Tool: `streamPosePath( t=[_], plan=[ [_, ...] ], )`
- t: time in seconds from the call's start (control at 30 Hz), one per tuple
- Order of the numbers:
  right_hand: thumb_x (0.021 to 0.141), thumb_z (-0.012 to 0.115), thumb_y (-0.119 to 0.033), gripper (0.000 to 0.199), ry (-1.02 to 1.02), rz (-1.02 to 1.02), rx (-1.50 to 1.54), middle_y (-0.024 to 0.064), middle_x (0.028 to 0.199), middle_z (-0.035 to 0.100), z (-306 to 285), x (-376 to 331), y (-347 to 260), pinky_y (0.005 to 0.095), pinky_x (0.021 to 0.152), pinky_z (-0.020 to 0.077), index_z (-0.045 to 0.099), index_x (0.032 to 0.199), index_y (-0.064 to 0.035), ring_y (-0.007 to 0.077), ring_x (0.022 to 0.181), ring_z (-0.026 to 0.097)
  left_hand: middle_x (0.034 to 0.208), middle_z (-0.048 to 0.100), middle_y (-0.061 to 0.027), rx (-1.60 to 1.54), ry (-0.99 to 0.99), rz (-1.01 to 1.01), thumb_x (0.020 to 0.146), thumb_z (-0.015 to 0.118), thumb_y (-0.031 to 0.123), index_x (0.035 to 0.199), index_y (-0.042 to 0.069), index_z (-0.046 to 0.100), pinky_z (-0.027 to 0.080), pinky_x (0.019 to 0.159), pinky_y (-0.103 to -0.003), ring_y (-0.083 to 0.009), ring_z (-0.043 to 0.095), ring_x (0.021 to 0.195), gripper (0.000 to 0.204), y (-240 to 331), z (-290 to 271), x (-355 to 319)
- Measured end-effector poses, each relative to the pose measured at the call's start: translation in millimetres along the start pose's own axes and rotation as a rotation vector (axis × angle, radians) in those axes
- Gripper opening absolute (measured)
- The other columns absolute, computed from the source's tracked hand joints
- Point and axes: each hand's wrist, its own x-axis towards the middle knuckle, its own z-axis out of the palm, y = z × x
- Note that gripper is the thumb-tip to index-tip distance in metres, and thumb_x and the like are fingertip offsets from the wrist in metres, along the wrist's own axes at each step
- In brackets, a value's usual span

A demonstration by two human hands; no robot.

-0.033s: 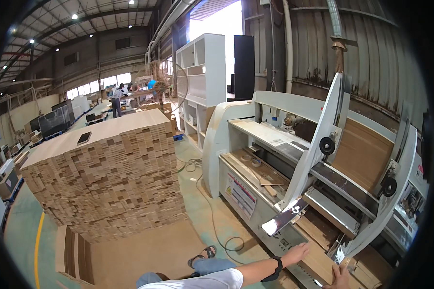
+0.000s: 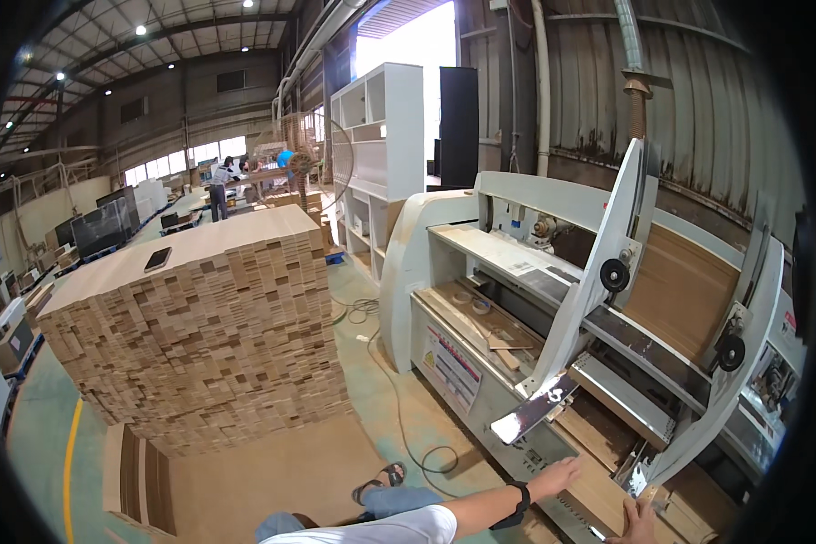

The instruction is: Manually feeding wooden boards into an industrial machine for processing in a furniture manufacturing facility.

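Note:
A flat wooden board (image 2: pixel 600 497) lies at the front of a large grey-white machine (image 2: pixel 399 299), low on the right. My left hand (image 2: pixel 556 479), with a black band on the wrist, is closed on the board's left end, its fingers curled. At the opposite end of the same board, my right hand (image 2: pixel 641 520) has its thumb and fingers around the edge; the lower picture edge cuts off part of it. Just above the board, a shiny dark metal plate (image 2: pixel 537 410) sticks out from the machine.
A tall stack of wooden strips (image 2: pixel 199 354) stands at the left, with a phone (image 2: pixel 158 259) on top. A cable (image 2: pixel 402 426) winds over the floor beside the machine. Behind are a white shelf unit (image 2: pixel 399 136) and a large caged fan (image 2: pixel 304 163). Another person (image 2: pixel 220 186) stands far back.

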Motion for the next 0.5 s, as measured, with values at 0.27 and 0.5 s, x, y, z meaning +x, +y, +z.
streamPosePath(
  t=[0.27,0.5],
  plan=[
    [0.065,0.071,-0.021,0.082,-0.074,0.257,-0.163,0.0255,0.128,0.034,-2.2,-20.8,-70.3,0.0455,0.088,0.0395,0.030,0.135,-0.0138,0.0413,0.112,0.040,0.122,0.045,-0.0211,0.004,0.000,-0.018,0.087,0.046,0.034,0.132,0.003,0.031,0.038,0.091,-0.041,-0.0380,0.044,0.110,0.057,16.2,-50.7,-34.5],
    [0.069,0.065,-0.040,0.075,0.024,0.046,-0.116,0.0220,0.122,0.040,130.5,-69.6,-40.1,0.0464,0.091,0.0350,0.036,0.132,-0.0125,0.0392,0.110,0.040,0.127,0.045,-0.0131,-0.411,-0.401,-0.416,0.087,0.051,0.041,0.128,0.003,0.041,0.034,0.097,-0.031,-0.0219,0.041,0.118,0.057,32.4,-190.4,-188.5]
  ],
)
